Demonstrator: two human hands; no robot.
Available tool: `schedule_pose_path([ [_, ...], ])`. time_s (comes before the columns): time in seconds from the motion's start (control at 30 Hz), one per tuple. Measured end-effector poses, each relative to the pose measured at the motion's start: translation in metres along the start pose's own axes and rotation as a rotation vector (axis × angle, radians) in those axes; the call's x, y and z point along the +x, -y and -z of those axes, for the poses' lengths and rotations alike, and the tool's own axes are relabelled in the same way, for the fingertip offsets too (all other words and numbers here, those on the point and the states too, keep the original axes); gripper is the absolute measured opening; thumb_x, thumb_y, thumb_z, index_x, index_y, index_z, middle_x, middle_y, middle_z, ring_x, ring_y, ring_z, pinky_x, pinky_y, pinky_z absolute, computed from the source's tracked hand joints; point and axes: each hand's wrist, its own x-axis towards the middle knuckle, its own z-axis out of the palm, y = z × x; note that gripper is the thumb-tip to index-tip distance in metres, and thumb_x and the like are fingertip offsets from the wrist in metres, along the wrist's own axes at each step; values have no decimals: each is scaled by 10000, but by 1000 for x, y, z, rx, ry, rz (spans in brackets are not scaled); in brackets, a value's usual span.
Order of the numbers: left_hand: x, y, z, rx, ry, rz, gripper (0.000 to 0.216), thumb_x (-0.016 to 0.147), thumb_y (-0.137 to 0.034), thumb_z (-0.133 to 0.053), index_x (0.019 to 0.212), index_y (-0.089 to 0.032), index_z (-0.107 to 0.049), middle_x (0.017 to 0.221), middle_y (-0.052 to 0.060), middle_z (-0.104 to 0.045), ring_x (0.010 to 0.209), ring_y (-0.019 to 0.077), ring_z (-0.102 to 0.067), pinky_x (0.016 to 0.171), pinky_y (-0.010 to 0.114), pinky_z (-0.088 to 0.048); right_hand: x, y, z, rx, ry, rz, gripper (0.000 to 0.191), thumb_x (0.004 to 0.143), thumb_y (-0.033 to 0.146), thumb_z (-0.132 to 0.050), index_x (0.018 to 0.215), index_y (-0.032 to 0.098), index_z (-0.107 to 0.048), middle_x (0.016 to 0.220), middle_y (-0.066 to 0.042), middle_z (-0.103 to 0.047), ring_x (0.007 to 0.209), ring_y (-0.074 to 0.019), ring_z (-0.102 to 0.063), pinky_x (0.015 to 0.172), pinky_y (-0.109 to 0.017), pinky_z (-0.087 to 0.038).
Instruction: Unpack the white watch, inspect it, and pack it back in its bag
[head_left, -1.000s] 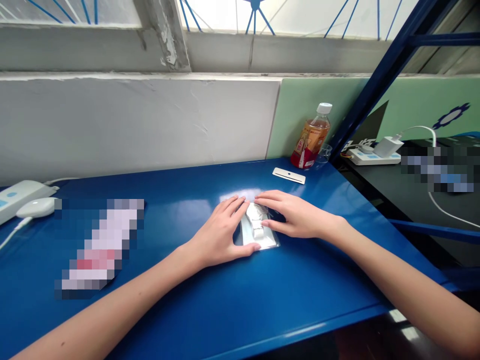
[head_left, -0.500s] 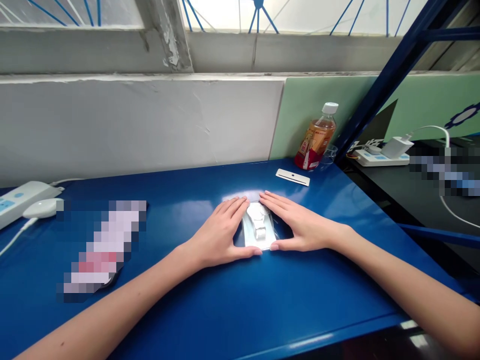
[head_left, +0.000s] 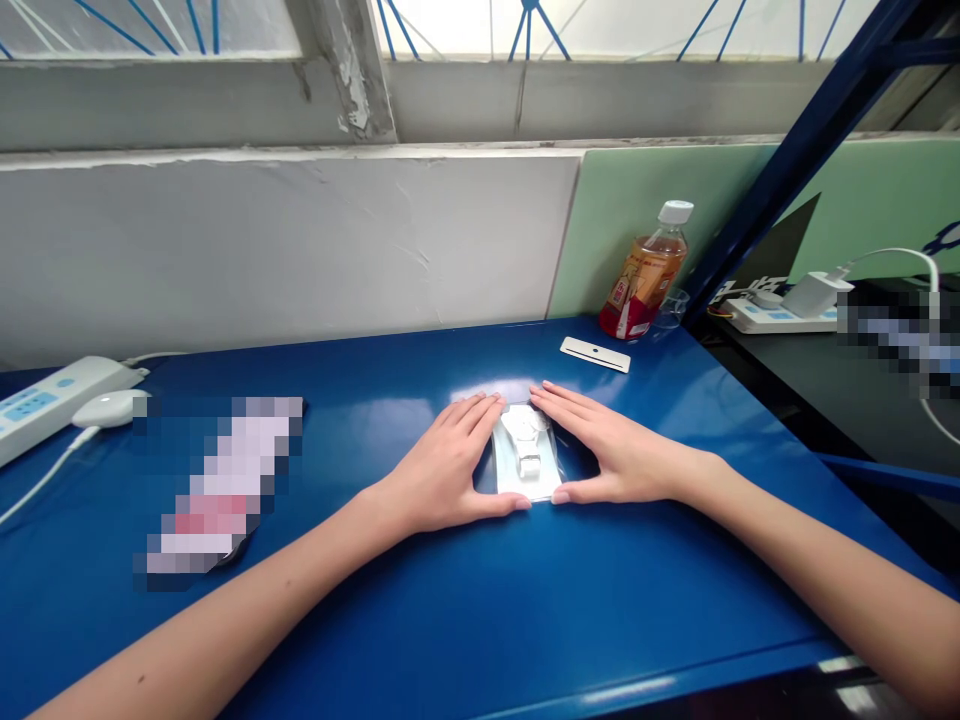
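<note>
A small clear plastic packet (head_left: pixel 507 482) lies flat on the blue tabletop (head_left: pixel 480 600), with a white strap-like item (head_left: pixel 528 440) showing in it; its exact kind I cannot make out. My left hand (head_left: pixel 454 465) rests at the packet's left side, fingers stretched out and thumb along the near edge. On the other side lies my right hand (head_left: pixel 611 450), also open, its fingertips by the far right corner and its thumb tip at the near right corner. Both hands frame the packet without closing on it.
A blurred-out phone-like object (head_left: pixel 225 490) lies to the left, near a white power strip (head_left: pixel 52 400) with a plugged-in cable. Behind the hands are a flat white piece with a slot (head_left: pixel 595 354) and a drink bottle (head_left: pixel 646 275). A blue metal post (head_left: pixel 795 140) rises at right.
The view has shifted a little, so everything sits slightly farther right in the picture. My hands and the packet keep the same places relative to each other.
</note>
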Motion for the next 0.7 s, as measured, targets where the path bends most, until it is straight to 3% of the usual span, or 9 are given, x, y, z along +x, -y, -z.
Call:
schedule_pose_path([
  [0.33,0,0,0,-18,16,35,1014,778,-761,-582,1515,-123,-305,1568,192,-331,1459,359,-283,1187,512,-243,0,0,3,-114,-16,0,1064,805,697,-601,1568,83,-184,1626,-203,-142,1500,-368,-136,1188,-541,-255],
  [0.53,0,-1,1,-10,14,28,990,796,-754,-567,1510,-118,-312,1557,196,-349,1451,366,-294,1181,519,-253,-1,-3,2,-57,16,-3,993,848,644,-594,1582,144,-149,1623,-164,-220,1492,-343,-204,1185,-515,-288],
  [0.7,-1,-2,3,15,28,19,827,913,-660,-472,1508,-109,-311,1552,190,-362,1449,342,-300,1172,504,-271,-2,-4,1,-40,1,-12,984,847,634,-604,1579,143,-167,1604,-187,-266,1477,-354,-250,1168,-539,-308],
])
